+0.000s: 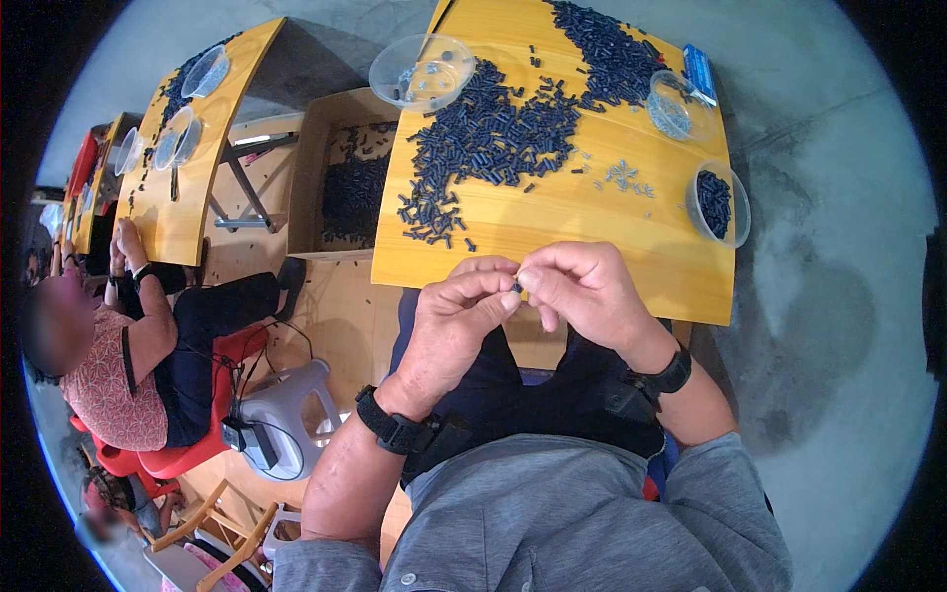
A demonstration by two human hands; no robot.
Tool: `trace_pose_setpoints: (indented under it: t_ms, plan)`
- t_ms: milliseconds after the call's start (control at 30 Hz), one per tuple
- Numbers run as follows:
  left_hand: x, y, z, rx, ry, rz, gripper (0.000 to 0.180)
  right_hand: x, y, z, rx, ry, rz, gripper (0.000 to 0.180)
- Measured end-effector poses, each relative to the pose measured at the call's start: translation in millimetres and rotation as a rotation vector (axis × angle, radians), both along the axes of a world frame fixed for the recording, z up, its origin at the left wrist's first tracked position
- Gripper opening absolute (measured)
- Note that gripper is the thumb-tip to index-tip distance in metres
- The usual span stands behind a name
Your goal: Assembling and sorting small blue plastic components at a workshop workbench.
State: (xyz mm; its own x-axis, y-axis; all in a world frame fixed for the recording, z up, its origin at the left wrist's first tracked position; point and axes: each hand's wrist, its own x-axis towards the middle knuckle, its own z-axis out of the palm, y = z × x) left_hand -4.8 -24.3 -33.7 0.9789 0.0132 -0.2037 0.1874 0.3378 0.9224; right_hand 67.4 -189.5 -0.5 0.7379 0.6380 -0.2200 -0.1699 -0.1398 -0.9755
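Note:
Just off the near edge of the yellow table [552, 232], my two hands meet fingertip to fingertip. My left hand [452, 321] is closed in a pinch on a small black part [517, 287], mostly covered by the fingers. My right hand [590, 294] is also closed, its thumb and forefinger pressed together at the same spot; what they hold is too small to make out. Beyond the hands lies a spread pile of short black cylindrical parts [493, 133]. Several small silvery pieces [623, 178] are scattered to its right.
Clear plastic tubs [388, 87] stand at the table's left and right edges; one tub [742, 212] holds black parts. A blue box [698, 71] sits far right. On the floor at left is a cardboard box [308, 178] of black parts. Another person [138, 365] sits left.

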Motion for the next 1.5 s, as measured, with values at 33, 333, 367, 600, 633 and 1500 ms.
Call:
trace_pose_setpoints:
  t_ms: [33,333,367,600,633,1500]
  plan:
    - [-0.5,0.1,-0.1,-0.028,-0.010,0.011,0.009,-0.4,0.4,-0.4,0.000,0.000,0.001,0.021]
    - [-0.6,0.6,5.1,-0.124,0.026,-0.034,0.011,-2.7,0.0,-15.8,0.071,0.511,0.088,0.057]
    - [-0.6,0.9,5.4,-0.103,0.010,-0.049,0.011,-3.1,0.3,-17.4,0.120,0.571,0.094,0.057]
    - [-0.2,0.9,6.3,-0.125,0.008,-0.071,0.012,-5.1,1.1,-24.5,0.297,0.811,0.157,0.055]
    - [0.2,1.7,6.9,-0.095,0.008,-0.100,0.011,-5.2,1.0,-25.3,0.297,0.811,0.156,0.055]
    - [-0.1,7.2,0.5,0.030,0.114,-0.179,0.019,-39.6,19.0,-40.8,0.448,1.124,-0.060,0.037]
